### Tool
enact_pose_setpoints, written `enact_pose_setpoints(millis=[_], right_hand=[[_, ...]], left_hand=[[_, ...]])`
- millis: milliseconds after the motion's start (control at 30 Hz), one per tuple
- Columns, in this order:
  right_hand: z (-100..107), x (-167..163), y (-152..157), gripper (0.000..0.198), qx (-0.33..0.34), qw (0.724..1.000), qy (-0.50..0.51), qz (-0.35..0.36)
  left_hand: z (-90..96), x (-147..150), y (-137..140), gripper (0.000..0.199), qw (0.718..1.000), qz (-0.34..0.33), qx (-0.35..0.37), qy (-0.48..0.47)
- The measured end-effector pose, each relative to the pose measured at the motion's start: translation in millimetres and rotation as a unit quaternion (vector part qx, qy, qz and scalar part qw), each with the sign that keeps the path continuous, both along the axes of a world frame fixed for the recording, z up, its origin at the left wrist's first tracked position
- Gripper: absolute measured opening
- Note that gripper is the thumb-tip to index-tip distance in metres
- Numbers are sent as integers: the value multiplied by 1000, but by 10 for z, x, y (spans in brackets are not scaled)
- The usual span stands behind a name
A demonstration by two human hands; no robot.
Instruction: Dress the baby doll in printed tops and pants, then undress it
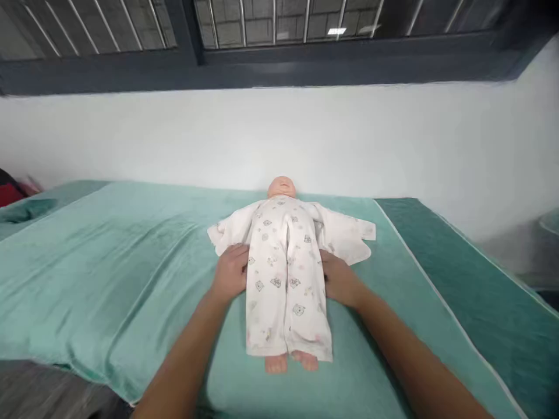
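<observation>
A baby doll [282, 186] lies on its back on the green bed cover, head toward the wall and bare feet [276, 364] toward me. It wears a white printed shirt [345, 230] with both sleeves spread out. White printed trousers [267, 291] cover its legs and reach high over its chest. On the left edge of the trousers, beside the shirt hem, my left hand [232, 272] is closed with curled fingers. My right hand [339, 280] is at the opposite edge, its fingertips partly hidden by the cloth.
The bed cover [109, 262] is soft green and wrinkled on the left, with a darker green strip [458, 279] along the right. Behind it rises a white wall [174, 139] below a dark barred window frame [305, 70]. A red and black item [11, 189] sits at the far left.
</observation>
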State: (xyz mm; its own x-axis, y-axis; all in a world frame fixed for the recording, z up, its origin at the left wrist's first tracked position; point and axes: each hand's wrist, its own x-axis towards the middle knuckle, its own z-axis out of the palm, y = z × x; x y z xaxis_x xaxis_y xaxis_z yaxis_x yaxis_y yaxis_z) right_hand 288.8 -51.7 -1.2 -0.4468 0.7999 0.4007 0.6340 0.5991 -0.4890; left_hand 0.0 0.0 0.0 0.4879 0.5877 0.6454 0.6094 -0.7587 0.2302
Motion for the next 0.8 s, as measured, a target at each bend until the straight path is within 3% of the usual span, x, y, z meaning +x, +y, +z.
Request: enact_pose_setpoints(millis=[200, 300, 367, 467, 567, 667, 800], right_hand=[[153, 119, -92, 23, -107, 994, 2, 7], [178, 153, -79, 26, -143, 987, 47, -60], [141, 218, -31, 27, -147, 974, 96, -144], [14, 408, 76, 30, -78, 941, 101, -314], [-116, 630, 154, 40, -33, 896, -15, -443], [-159, 780, 165, 50, -76, 856, -96, -502], [-119, 885, 166, 54, -161, 832, -67, -527]], left_hand=[[61, -17, -47, 28, 990, 11, -135, -30], [76, -26, -42, 24, 971, 84, -212, -74], [61, -30, -6, 25, 956, 142, -239, -92], [7, -50, 90, 25, 936, 226, -242, -121], [-41, -88, 188, 25, 916, 321, -199, -135], [-50, -105, 233, 34, 893, 409, -158, -99], [-29, -60, 224, 40, 864, 472, -169, -48]])
